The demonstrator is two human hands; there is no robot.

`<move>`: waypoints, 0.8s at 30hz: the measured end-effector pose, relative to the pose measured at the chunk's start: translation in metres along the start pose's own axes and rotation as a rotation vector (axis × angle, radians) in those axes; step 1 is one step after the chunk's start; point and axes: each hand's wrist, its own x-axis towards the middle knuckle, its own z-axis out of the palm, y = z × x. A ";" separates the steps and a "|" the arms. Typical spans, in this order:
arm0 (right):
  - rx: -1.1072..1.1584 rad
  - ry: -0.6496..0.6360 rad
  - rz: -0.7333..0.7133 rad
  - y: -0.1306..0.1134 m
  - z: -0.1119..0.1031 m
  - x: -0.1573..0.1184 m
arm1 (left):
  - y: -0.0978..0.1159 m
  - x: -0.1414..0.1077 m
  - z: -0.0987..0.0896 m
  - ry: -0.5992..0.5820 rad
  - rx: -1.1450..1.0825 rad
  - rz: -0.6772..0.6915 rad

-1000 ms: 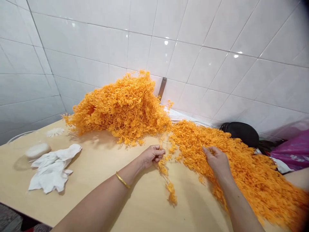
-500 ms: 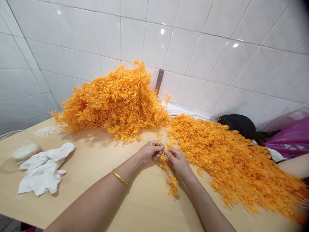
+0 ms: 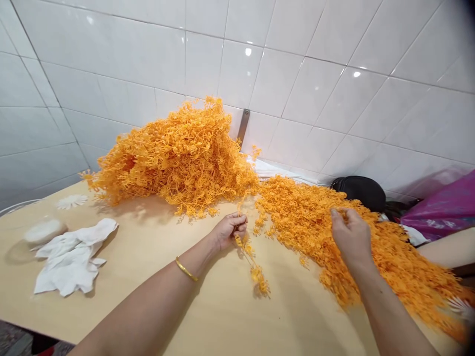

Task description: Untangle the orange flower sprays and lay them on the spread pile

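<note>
Orange sprig [image 3: 259, 278], partly hidden, sits pinched in the left hand [image 3: 230, 231]; cannot tell whether right hand [image 3: 353, 237] holds anything

Home or small workshop, I can't tell which: a tiled room corner used for handwork. Glossy white wall tiles [image 3: 289, 69] fill twelve o'clock; on the pale desk [image 3: 137, 242] lie a loose orange sprig heap [image 3: 178, 158] at ten and a spread-out orange pile [image 3: 304, 212] at four; a purple bag [image 3: 441, 207] sits at three.
</note>
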 end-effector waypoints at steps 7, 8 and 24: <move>-0.543 -0.102 -0.212 -0.018 0.010 -0.035 | -0.001 0.003 -0.005 0.039 -0.036 -0.003; -0.417 -0.163 -0.243 -0.027 0.015 -0.044 | -0.001 0.004 -0.006 0.050 -0.035 0.000; 0.430 -0.610 0.060 -0.064 0.077 -0.086 | 0.001 0.003 0.003 0.042 -0.008 -0.066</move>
